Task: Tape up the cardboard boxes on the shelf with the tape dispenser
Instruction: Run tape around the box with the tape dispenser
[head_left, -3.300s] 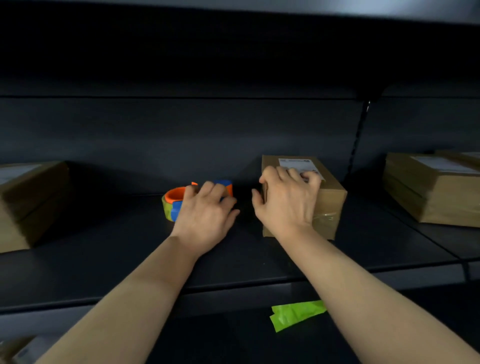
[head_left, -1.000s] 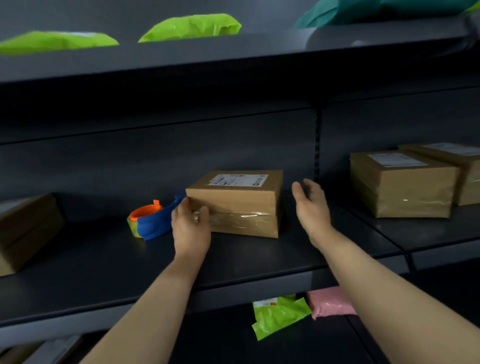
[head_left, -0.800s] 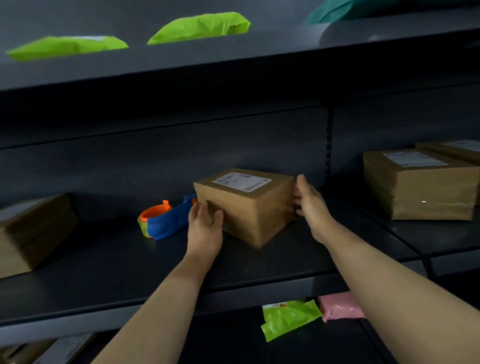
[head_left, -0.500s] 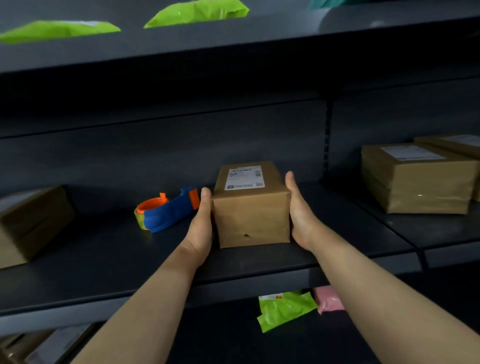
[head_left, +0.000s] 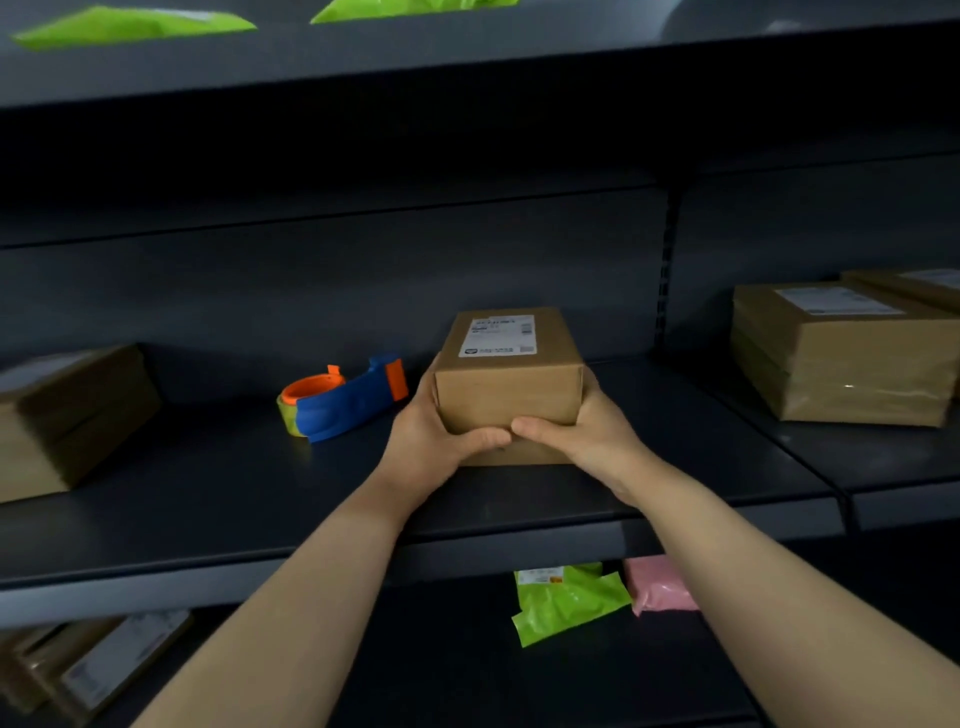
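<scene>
Head: hands (head_left: 431, 441) (head_left: 587, 436) grip seemingly matte carton (head_left: 509, 392).

The cardboard box (head_left: 506, 395) is plain brown, its label (head_left: 497, 336) white with dark print. The tape dispenser (head_left: 343, 408) is blue with orange parts and a yellow-green roll. The shelf (head_left: 208, 493) is dark grey. There is a lime-green bag (head_left: 566, 603) and a pink bag (head_left: 657, 584), both unpatterned.

Head view, facing forward and down, shelf (head_left: 519, 499) close
</scene>
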